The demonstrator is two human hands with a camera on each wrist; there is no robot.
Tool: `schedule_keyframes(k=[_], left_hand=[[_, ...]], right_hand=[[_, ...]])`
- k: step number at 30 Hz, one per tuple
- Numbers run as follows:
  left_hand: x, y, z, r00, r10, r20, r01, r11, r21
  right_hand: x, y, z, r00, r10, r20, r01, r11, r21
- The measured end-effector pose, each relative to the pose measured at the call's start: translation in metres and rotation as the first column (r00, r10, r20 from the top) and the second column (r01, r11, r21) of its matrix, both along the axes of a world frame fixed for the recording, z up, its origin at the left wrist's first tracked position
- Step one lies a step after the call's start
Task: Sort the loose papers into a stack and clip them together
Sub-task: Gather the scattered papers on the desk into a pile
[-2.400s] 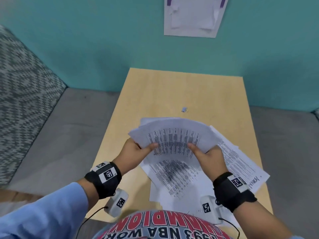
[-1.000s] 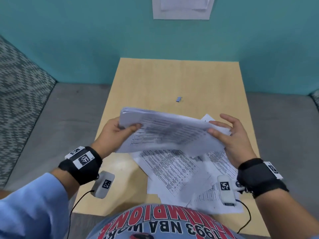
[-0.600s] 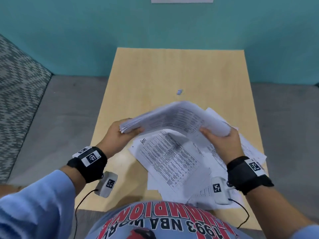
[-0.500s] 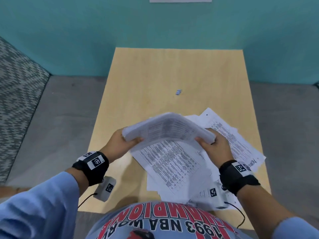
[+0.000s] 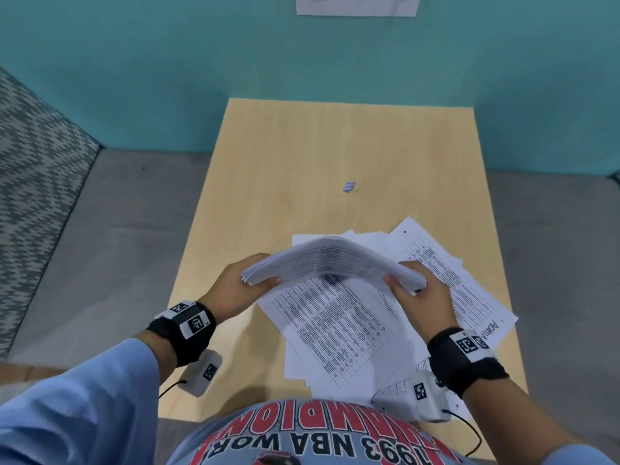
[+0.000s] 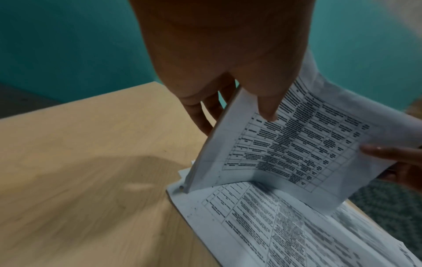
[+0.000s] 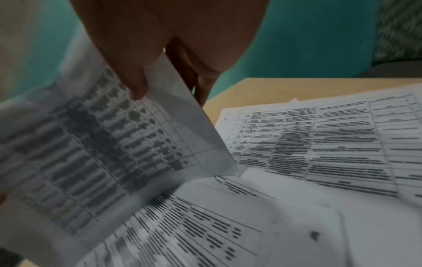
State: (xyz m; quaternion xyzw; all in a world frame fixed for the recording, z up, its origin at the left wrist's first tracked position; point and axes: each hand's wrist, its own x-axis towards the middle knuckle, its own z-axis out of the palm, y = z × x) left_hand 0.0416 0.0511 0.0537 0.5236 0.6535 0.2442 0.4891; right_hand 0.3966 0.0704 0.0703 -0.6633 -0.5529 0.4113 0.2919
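A bundle of printed sheets (image 5: 330,261) arches between both hands above the wooden table (image 5: 302,156). My left hand (image 5: 246,283) grips its left edge, thumb on the near face and fingers behind, as the left wrist view shows on the bundle (image 6: 292,140). My right hand (image 5: 414,290) grips the right edge of the bundle (image 7: 109,144) the same way. Its lower edge stands on loose papers (image 5: 339,330) spread flat on the table, with more loose papers (image 7: 319,144) to the right. A small pale-blue binder clip (image 5: 349,186) lies alone further back.
A teal wall (image 5: 302,62) stands behind the table with a white sheet (image 5: 355,5) pinned to it. Grey cushions (image 5: 117,229) flank the table on both sides, and a patterned cushion (image 5: 30,179) rises at the left.
Both hands turned the held bundle from flat to on-edge and brought it down toward me, so its lower edge now meets the loose papers. The view tilted down slightly.
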Motion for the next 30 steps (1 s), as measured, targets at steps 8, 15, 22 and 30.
schedule_keyframes(k=[8,15,22,30], left_hand=[[-0.005,0.006,0.018,0.968,-0.042,-0.249,0.095,0.974,0.206],[0.026,0.019,0.134,0.739,-0.245,-0.628,0.560,0.741,0.370],[0.030,0.012,0.190,0.978,-0.159,-0.135,0.197,0.920,0.338],[0.032,-0.012,0.076,0.963,-0.264,0.056,0.251,0.953,0.170]], right_hand=[[0.007,0.008,0.018,0.994,0.026,0.111,-0.038,0.993,0.112],[-0.035,0.019,0.067,0.805,0.356,0.475,-0.474,0.867,0.152],[-0.043,0.011,0.077,0.963,0.160,-0.215,-0.144,0.986,0.090],[-0.032,-0.011,0.032,0.953,0.000,-0.303,-0.058,0.981,-0.183]])
